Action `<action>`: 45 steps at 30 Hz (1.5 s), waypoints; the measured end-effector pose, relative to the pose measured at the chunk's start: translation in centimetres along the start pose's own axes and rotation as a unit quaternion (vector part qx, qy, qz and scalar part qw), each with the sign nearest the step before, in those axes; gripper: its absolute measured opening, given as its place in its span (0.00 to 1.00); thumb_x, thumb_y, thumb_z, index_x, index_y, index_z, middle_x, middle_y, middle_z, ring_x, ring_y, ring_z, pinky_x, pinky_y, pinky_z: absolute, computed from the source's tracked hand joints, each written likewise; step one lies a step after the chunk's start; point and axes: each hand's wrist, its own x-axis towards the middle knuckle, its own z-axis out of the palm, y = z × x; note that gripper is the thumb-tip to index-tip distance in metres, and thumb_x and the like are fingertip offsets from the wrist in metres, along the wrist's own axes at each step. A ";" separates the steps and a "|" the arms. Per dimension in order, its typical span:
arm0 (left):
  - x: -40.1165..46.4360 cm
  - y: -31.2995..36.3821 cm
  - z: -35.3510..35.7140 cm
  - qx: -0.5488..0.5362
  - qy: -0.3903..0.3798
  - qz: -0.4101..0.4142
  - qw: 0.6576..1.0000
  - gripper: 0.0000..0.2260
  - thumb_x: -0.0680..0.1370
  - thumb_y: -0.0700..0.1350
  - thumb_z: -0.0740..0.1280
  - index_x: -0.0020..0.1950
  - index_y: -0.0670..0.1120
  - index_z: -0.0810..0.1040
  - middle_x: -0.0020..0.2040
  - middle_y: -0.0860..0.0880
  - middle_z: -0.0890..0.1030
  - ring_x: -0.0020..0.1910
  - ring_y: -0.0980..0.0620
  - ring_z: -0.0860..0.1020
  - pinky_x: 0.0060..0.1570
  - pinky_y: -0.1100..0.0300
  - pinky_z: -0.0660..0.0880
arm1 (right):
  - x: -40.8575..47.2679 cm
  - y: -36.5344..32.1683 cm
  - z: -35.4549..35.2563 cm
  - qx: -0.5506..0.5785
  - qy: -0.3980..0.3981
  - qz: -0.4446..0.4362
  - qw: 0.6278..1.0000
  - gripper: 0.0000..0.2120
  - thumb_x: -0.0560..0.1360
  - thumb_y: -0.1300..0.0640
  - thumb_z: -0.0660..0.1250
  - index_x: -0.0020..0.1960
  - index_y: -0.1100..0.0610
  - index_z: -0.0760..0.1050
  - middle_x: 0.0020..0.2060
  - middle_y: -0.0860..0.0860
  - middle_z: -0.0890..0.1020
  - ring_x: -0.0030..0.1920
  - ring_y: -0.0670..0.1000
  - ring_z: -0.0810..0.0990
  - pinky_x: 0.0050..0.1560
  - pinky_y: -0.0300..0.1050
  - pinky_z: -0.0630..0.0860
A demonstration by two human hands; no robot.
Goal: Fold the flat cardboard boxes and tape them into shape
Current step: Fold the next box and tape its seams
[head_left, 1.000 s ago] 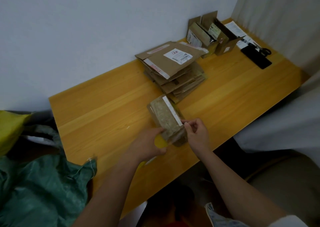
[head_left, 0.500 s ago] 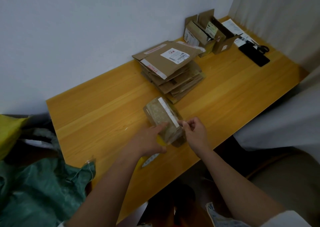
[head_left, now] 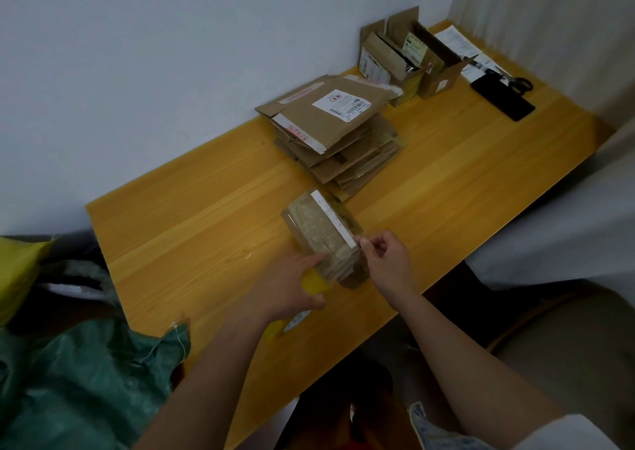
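Green bag point(head_left: 79, 381): a woven sack is lying off the bench's left end, beside something yellow point(head_left: 17, 274) at the far left.

Bench point(head_left: 206, 216): everything in the task is being carried by one orange-toned wooden top set against a pale wall.

Left hand point(head_left: 288, 288): it is being laid over a yellow tape dispenser point(head_left: 314, 283) near the front edge, fingers reaching onto the near end of the box; whether the dispenser is being gripped or only covered cannot be told.

Box in hand point(head_left: 323, 233): a small folded carton, wrapped in glossy clear tape with a white strip along its right edge, is being held at the bench's front middle.

Right hand point(head_left: 386, 260): its thumb and fingertips are being pinched together at the near end of the white strip, apparently on a tape end, though the tape itself is too thin to be seen.

Flat stack point(head_left: 336, 133): a pile of unfolded cardboard, topped by a sheet bearing a shipping label, is waiting at the back edge, just beyond the carton.

Formed boxes point(head_left: 409, 58): a few cartons are standing open towards the back right corner.

Right end: scissors point(head_left: 519, 83), a dark flat object point(head_left: 503, 99) and papers point(head_left: 464, 44) are lying there.

Progress: taping of one carton is judged to be under way; a few boxes look shaped, and most of the stack is being left for later.
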 end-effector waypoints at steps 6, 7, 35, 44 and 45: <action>-0.4 -0.3 0.7 -0.014 0.027 -0.004 1.000 0.36 0.74 0.53 0.72 0.77 0.58 0.58 0.75 0.54 0.63 0.71 0.53 0.65 0.68 0.55 0.66 | 0.1 -0.2 0.1 -0.016 0.005 -0.001 1.000 0.06 0.80 0.55 0.65 0.45 0.56 0.72 0.46 0.53 0.80 0.45 0.49 0.79 0.40 0.38 0.75; -0.4 -0.3 0.8 -0.017 0.030 -0.008 0.999 0.36 0.74 0.54 0.72 0.77 0.58 0.58 0.75 0.54 0.63 0.71 0.53 0.64 0.68 0.55 0.66 | 0.1 -0.2 0.1 -0.022 0.006 -0.004 1.000 0.07 0.80 0.55 0.65 0.45 0.56 0.72 0.46 0.53 0.80 0.45 0.48 0.78 0.39 0.38 0.74; 1.2 1.5 0.7 0.004 0.045 -0.030 0.999 0.34 0.73 0.53 0.73 0.76 0.55 0.63 0.74 0.55 0.65 0.69 0.52 0.68 0.65 0.55 0.70 | 2.5 0.4 -1.1 0.146 -0.001 0.193 0.970 0.22 0.71 0.60 0.75 0.60 0.54 0.69 0.52 0.50 0.77 0.53 0.50 0.78 0.43 0.39 0.76; 1.3 1.5 1.1 0.013 0.053 -0.031 0.998 0.35 0.73 0.53 0.73 0.77 0.54 0.63 0.74 0.54 0.65 0.69 0.52 0.68 0.65 0.53 0.70 | 0.8 -0.2 -1.5 -0.092 -0.041 -0.135 0.986 0.09 0.76 0.56 0.70 0.55 0.54 0.83 0.48 0.45 0.83 0.48 0.41 0.80 0.50 0.39 0.80; 1.3 1.5 1.2 0.012 0.058 -0.031 0.998 0.35 0.72 0.53 0.73 0.76 0.54 0.63 0.73 0.54 0.66 0.68 0.52 0.69 0.65 0.54 0.70 | 0.7 -0.2 -1.4 -0.104 -0.041 -0.155 0.981 0.12 0.74 0.54 0.73 0.56 0.56 0.82 0.48 0.47 0.83 0.48 0.43 0.80 0.50 0.39 0.79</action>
